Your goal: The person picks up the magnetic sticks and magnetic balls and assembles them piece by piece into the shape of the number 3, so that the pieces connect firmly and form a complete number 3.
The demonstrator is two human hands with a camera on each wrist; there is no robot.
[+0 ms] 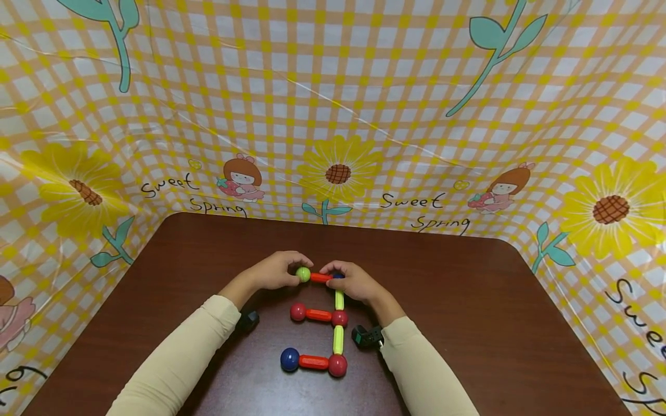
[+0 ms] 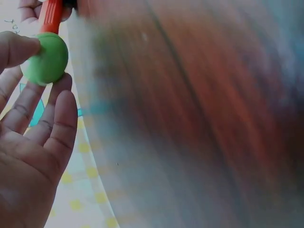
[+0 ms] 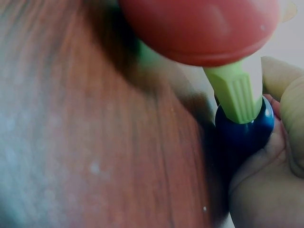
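On the table lies a figure of toy balls and ribbed rods. My left hand [image 1: 274,270] pinches the light green ball [image 2: 50,59] at its far left end, thumb on one side and fingers on the other. A red rod [image 1: 319,277] joins that ball to a dark blue ball [image 3: 244,128] at the far right corner. Around this blue ball curl the thumb and fingers of my right hand [image 1: 355,281], which largely cover it in the head view. From there a yellow-green rod [image 3: 236,90] leads to a red ball [image 1: 340,318] nearer me.
Two more red rods [image 1: 318,315] [image 1: 314,362] branch left, ending in a red ball [image 1: 298,312] and a blue ball [image 1: 289,359]. Another yellow-green rod [image 1: 338,340] reaches the near red ball [image 1: 337,365]. Behind the brown table [image 1: 447,277] hangs a checked cloth [image 1: 364,86].
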